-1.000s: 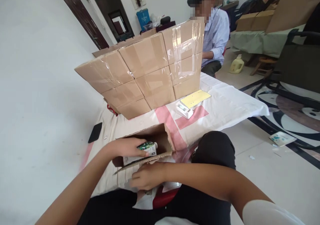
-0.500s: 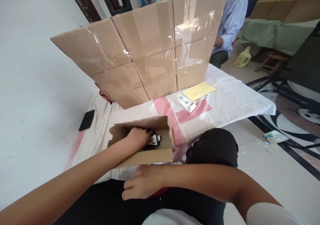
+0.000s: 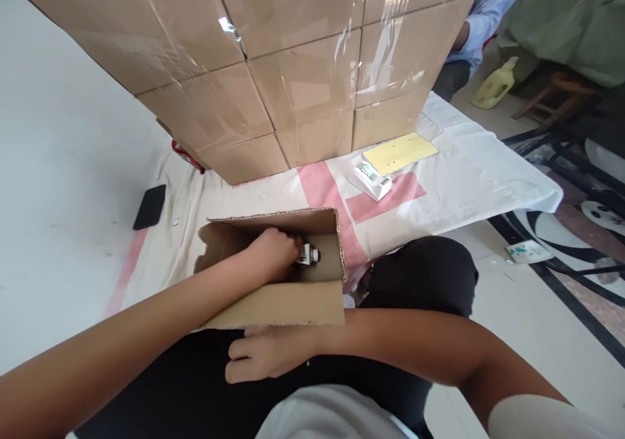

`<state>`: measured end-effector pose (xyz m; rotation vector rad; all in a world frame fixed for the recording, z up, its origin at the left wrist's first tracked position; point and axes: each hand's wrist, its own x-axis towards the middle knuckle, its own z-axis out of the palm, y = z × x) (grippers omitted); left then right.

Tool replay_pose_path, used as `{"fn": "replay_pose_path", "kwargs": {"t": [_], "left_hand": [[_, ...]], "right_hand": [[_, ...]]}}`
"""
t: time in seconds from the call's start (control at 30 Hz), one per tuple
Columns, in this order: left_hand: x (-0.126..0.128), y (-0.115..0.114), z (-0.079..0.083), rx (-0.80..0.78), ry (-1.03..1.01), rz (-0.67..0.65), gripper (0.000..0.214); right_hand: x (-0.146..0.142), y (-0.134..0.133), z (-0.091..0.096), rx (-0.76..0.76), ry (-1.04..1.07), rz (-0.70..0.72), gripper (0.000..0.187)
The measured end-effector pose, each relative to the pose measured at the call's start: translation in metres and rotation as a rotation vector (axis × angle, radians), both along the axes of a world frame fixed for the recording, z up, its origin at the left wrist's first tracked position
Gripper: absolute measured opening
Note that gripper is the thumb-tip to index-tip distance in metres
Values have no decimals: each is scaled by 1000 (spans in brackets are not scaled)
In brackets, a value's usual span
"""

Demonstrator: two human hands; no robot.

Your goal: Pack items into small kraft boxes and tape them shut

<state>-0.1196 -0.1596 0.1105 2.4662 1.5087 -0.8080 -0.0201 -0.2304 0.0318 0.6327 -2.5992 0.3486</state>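
My left hand (image 3: 276, 253) reaches into a small open cardboard box (image 3: 293, 302), its fingers closed around a small white-labelled bottle (image 3: 306, 254). The bottle's pale cap sticks out to the right of the fingers; the rest is hidden by the hand. Just below the box's near wall, over my lap, lies my right hand (image 3: 266, 354) with its fingers curled in and nothing visible in them. Part of that hand is covered by the box's lower edge.
A tall taped cardboard panel (image 3: 312, 107) stands across the table's back. Before it lie a white device (image 3: 374, 180) and a yellow sheet (image 3: 403, 154). A black flat object (image 3: 150, 206) is at left on the white cloth (image 3: 483, 172). A seated person's sleeve (image 3: 498, 2) shows behind.
The view has tilted down and come closer, so the panel looks larger. My left hand remains in the box on the bottle. My right hand stays below the box, fingers still curled.
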Motion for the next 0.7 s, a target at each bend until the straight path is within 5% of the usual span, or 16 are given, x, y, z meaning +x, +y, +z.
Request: {"fn": "replay_pose_path", "kwargs": {"t": [0.17,0.57,0.63,0.7], "left_hand": [[5,2,0,-19,51,-67,76],[0,-2,1,-47,-24,44,71],[-1,-3,0,-42,-32,32,72],[-2,-2,-3,-29,-29,26,72]], "right_hand": [[5,9,12,11,52,-47,29],[29,9,52,-200,865,102,24],[45,12,62,-199,902,142,32],[70,13,77,-260,825,9,37]]}}
